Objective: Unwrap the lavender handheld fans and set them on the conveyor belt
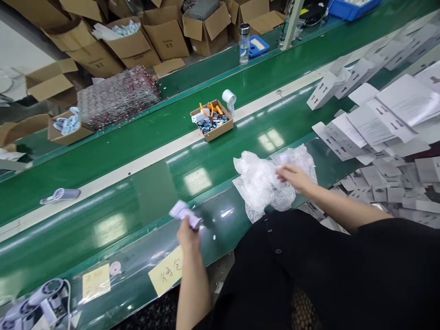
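Note:
My left hand (188,234) is closed around a small white and pale purple device (184,213), held just above the near edge of the green conveyor belt (137,183). My right hand (292,176) reaches out over a heap of clear bubble-wrap bags (261,183) lying on the belt. Its fingers are curled on the top of the heap, pinching the plastic. What lies under the bags is hidden.
A small cardboard box (212,120) of tools and parts stands mid-belt beside a white device (229,100). Another device (62,195) lies at the left. Flat white cartons (374,123) are piled at the right. Yellow notes (165,276) stick to the near edge. Cardboard boxes (165,32) line the far side.

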Action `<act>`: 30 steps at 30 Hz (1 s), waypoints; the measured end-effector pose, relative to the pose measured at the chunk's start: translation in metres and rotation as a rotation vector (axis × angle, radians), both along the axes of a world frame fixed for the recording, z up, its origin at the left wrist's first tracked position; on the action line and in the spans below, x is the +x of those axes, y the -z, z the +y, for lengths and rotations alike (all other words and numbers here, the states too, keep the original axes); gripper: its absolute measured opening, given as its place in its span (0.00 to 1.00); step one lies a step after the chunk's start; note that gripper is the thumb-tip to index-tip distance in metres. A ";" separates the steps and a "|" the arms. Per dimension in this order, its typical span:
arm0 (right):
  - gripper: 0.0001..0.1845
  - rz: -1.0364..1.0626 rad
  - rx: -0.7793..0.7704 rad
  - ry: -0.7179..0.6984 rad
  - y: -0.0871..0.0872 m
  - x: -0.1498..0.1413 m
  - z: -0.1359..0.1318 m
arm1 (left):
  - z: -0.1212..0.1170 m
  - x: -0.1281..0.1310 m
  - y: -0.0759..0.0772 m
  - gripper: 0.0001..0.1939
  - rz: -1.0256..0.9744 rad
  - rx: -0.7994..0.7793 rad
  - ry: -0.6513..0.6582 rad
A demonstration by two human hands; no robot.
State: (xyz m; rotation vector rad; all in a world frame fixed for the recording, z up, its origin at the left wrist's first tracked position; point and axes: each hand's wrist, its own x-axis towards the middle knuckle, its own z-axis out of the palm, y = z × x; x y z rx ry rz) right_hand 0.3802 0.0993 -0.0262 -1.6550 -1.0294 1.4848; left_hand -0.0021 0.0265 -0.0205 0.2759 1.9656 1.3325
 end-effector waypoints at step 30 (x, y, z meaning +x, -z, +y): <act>0.19 1.082 -0.376 -0.363 -0.028 0.045 -0.052 | -0.002 0.243 -0.029 0.13 -0.226 0.258 0.948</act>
